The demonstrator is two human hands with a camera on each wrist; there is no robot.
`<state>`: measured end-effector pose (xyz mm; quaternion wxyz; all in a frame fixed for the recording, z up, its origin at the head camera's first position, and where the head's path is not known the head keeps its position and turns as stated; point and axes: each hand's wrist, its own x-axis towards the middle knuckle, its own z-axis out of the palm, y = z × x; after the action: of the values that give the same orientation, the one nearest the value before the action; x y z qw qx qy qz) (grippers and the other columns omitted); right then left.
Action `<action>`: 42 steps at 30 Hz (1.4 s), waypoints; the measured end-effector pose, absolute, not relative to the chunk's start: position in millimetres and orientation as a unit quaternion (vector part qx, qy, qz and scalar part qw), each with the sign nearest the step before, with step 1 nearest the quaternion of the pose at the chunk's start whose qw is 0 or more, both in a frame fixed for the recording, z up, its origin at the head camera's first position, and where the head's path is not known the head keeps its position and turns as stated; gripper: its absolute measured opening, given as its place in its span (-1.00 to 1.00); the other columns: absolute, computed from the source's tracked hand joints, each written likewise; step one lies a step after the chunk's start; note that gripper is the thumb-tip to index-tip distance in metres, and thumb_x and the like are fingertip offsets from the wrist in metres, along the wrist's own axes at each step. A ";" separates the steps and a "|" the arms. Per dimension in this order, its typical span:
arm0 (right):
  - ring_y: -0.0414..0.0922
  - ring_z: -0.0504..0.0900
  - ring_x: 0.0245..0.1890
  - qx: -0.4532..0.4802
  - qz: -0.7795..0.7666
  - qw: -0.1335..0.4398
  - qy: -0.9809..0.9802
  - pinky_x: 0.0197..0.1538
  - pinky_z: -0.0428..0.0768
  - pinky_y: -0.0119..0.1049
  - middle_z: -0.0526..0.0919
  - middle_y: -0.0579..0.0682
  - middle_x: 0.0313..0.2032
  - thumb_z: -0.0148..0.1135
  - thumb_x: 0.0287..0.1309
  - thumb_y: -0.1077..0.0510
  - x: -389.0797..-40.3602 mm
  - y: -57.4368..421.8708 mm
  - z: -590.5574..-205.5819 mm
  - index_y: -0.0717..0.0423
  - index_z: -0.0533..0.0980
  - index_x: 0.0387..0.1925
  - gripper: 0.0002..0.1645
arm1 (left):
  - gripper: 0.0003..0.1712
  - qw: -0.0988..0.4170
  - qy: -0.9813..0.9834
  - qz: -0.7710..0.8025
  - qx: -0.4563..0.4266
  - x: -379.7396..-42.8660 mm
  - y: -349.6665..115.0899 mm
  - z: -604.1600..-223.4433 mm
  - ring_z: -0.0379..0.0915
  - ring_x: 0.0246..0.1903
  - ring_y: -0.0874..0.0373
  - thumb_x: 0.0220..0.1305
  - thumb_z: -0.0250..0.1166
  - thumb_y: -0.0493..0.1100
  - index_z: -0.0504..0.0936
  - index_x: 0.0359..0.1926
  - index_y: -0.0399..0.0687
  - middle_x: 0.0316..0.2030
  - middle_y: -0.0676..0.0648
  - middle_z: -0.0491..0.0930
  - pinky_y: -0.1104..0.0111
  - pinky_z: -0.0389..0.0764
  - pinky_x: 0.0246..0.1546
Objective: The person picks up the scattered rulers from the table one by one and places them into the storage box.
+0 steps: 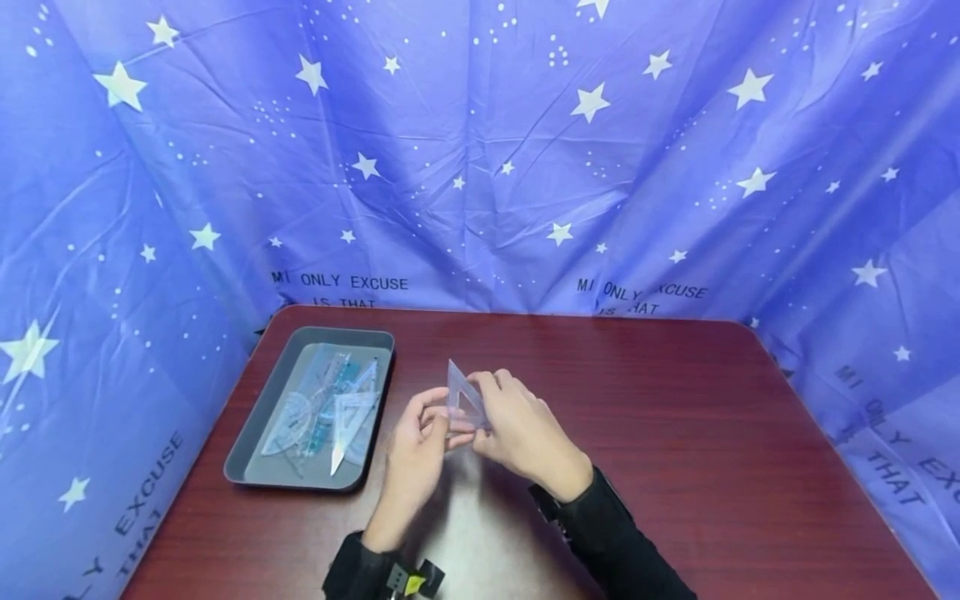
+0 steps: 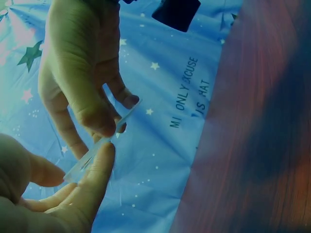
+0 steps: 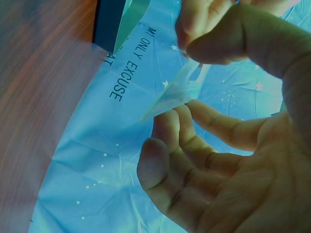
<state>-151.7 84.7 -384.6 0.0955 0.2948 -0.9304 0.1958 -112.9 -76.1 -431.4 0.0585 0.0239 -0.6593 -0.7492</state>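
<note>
A clear triangular set square (image 1: pixel 453 390) is held above the table between both hands, its pointed corner upward in the head view. My left hand (image 1: pixel 417 446) pinches its left side between thumb and fingers. From the right, my right hand (image 1: pixel 525 427) grips the opposite edge, thumb below and fingers above. The left wrist view shows the set square (image 2: pixel 87 159) nearly edge-on, with fingertips of both hands on it. In the right wrist view, the set square (image 3: pixel 179 91) spans from the thumb to the curled fingers of the right hand.
A grey tray (image 1: pixel 238 454) stands on the left of the dark red table (image 1: pixel 675 433). In it lie a clear protractor (image 1: pixel 291 417), another set square (image 1: pixel 351 417) and several other clear or teal pieces. A blue star-patterned curtain (image 1: pixel 480 200) hangs around the table.
</note>
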 end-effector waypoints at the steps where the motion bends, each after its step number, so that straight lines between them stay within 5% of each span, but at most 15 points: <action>1: -0.02 0.64 -0.22 0.292 0.197 0.099 -0.931 -0.32 0.72 -0.06 0.65 0.12 -0.12 0.57 -0.14 0.24 -150.0 84.5 -385.3 0.23 0.54 0.22 -0.22 | -0.59 0.063 -0.659 -0.749 0.020 -112.4 -75.5 -431.6 0.81 -0.15 -0.02 0.58 -0.02 -0.47 0.38 0.36 -0.49 -0.03 -0.49 0.66 0.27 0.84 -0.05; 5: -0.04 0.63 -0.21 0.287 0.201 0.116 -0.930 -0.31 0.71 -0.08 0.63 0.09 -0.12 0.58 -0.15 0.25 -144.8 85.1 -387.8 0.24 0.53 0.21 -0.21 | -0.61 0.075 -0.663 -0.744 0.014 -111.2 -74.4 -431.3 0.81 -0.18 -0.07 0.58 0.01 -0.47 0.40 0.34 -0.50 -0.10 -0.49 0.67 0.26 0.84 -0.07; 10: -0.07 0.62 -0.22 0.288 0.212 0.121 -0.926 -0.27 0.70 -0.11 0.63 0.08 -0.10 0.58 -0.12 0.24 -142.5 86.9 -388.7 0.24 0.53 0.24 -0.21 | -0.61 0.077 -0.669 -0.739 0.017 -112.3 -75.5 -431.4 0.80 -0.31 0.16 0.55 0.01 -0.50 0.43 0.32 -0.52 -0.14 -0.47 0.69 0.28 0.85 -0.12; 26: -0.08 0.68 0.11 0.296 0.222 0.031 -0.929 0.12 0.73 -0.05 0.66 0.00 0.15 0.62 0.12 0.10 -136.2 120.8 -373.8 0.08 0.55 0.29 -0.29 | -0.65 0.130 -0.805 -0.575 0.072 -138.9 -132.1 -406.4 0.72 -0.45 0.30 0.53 0.07 -0.44 0.67 0.18 -0.31 -0.21 -0.30 0.79 0.39 0.81 -0.32; 30: -0.03 0.66 0.20 0.293 0.215 0.014 -0.932 0.18 0.71 0.01 0.66 -0.03 0.16 0.60 0.16 0.11 -134.0 137.1 -370.7 0.05 0.59 0.22 -0.39 | -0.66 0.109 -0.853 -0.502 0.088 -146.2 -160.7 -395.8 0.77 -0.38 0.18 0.56 0.10 -0.38 0.73 0.16 -0.22 -0.18 -0.26 0.81 0.51 0.73 -0.36; 37: -0.06 0.65 0.18 0.273 0.195 -0.062 -0.940 0.15 0.70 0.00 0.68 -0.14 0.11 0.55 0.23 0.03 -125.1 172.0 -366.7 -0.03 0.64 0.14 -0.53 | -0.64 0.054 -0.899 -0.426 0.090 -158.8 -208.7 -384.8 0.80 -0.38 0.09 0.55 0.06 -0.36 0.72 0.14 -0.28 -0.19 -0.29 0.80 0.36 0.77 -0.39; 42: -0.03 0.67 0.18 0.262 0.206 -0.091 -0.938 0.17 0.69 0.01 0.71 -0.12 0.10 0.54 0.26 -0.06 -122.1 191.8 -371.1 -0.03 0.63 0.15 -0.51 | -0.59 0.027 -0.932 -0.348 0.097 -170.8 -246.0 -391.7 0.75 -0.39 0.01 0.44 0.04 -0.37 0.68 0.17 -0.32 -0.26 -0.27 0.80 0.33 0.57 -0.49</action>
<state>-122.1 191.8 -371.1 -0.0906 0.2620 -0.9384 0.2063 -170.8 -246.0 -391.7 0.0273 0.0975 -0.9319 -0.3484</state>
